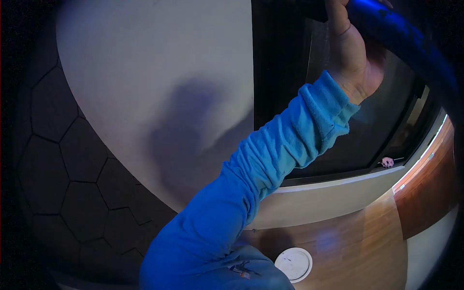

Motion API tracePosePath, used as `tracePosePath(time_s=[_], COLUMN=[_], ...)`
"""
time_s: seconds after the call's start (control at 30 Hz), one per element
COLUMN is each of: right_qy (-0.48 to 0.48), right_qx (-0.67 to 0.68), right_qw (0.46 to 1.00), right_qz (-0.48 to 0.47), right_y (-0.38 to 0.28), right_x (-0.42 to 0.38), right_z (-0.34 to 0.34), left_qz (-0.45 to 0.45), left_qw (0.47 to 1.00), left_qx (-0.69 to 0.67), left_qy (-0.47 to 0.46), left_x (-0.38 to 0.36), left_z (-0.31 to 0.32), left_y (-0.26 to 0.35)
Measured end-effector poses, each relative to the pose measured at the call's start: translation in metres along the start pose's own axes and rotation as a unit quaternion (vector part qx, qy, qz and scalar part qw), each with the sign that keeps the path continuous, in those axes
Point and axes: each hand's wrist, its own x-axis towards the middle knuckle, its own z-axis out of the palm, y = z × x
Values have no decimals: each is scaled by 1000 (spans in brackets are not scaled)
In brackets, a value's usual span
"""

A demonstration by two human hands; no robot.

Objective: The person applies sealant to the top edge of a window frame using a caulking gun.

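Observation:
My left hand (357, 63) is raised at the top right, at the end of a bright blue fleece sleeve (285, 145). Its palm side faces me, and the top edge of the view cuts off most of the fingers. A glossy dark blue tube-like thing (406, 34) with dark blotches passes in front of the palm, and the fingers seem to bend round it. It curves away to the right edge; its kind does not show. A dark object (316, 9) sits left of the thumb, partly cut off. My right hand is out of view.
Behind the hand is a dark glass pane (348, 150) in a black frame. A small pink object (387, 162) sits by its lower corner. Left of it stands a pale wall (121, 58), beside dark hexagon panels (84, 208). A white round disc (294, 265) lies on the wooden floor (353, 251).

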Motion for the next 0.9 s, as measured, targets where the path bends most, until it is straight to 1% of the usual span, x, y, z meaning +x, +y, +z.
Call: tracePosePath(time_s=[0.07, 0.13, 0.27, 0.33, 0.37, 0.43, 0.47, 0.53, 0.57, 0.63, 0.67, 0.73, 0.77, 0.83, 0.87, 0.9], right_qy=[7, 13, 29, 36, 40, 48, 52, 59, 62, 68, 71, 76, 79, 84, 86, 89], right_qx=[1, 1, 0, -2, -3, -7, -10, -16, -19, -24, -27, -32, -35, -40, -43, -45], right_qw=[1000, 1000, 1000, 999, 999, 999, 999, 998, 998, 997, 997, 996, 996, 995, 995, 995], right_qz=[1, 2, 6, 8, 10, 12, 13, 15, 16, 19, 20, 23, 24, 28, 29, 30], right_y=[-1, -3, -7, -9, -10, -13, -15, -18, -20, -24, -26, -29, -30, -33, -34, -35], right_x=[-2, -4, -8, -11, -12, -14, -16, -18, -20, -22, -23, -25, -27, -28, -29, -30], right_z=[-8, -15, -29, -35, -38, -44, -47, -51, -54, -59, -62, -68, -71, -81, -84, -88], left_qz=[6, 43, 36, 22, 21, 21, 21, 106, 107, 78, 79, 72, 72, 92, 92, 90], left_qw=[1000, 998, 998, 998, 998, 992, 992, 972, 972, 996, 996, 992, 992, 981, 981, 989], left_qx=[-16, -16, -47, -20, -19, -40, -40, -35, -35, 3, 3, -22, -21, -61, -61, -30], left_qy=[6, -32, -8, -52, -50, -115, -114, -206, -205, -50, -50, -101, -101, -160, -161, -110], left_x=[4, 8, 12, 14, 16, 20, 20, 20, 20, 21, 23, 28, 24, 9, 12, 17], left_z=[-1, -4, -3, -3, -5, -11, -13, -16, -12, -2, -4, -9, -9, -7, -5, -3], left_y=[-3, -5, -7, -6, -6, -8, -10, -14, -13, -11, -11, -10, -10, -9, -9, -9])
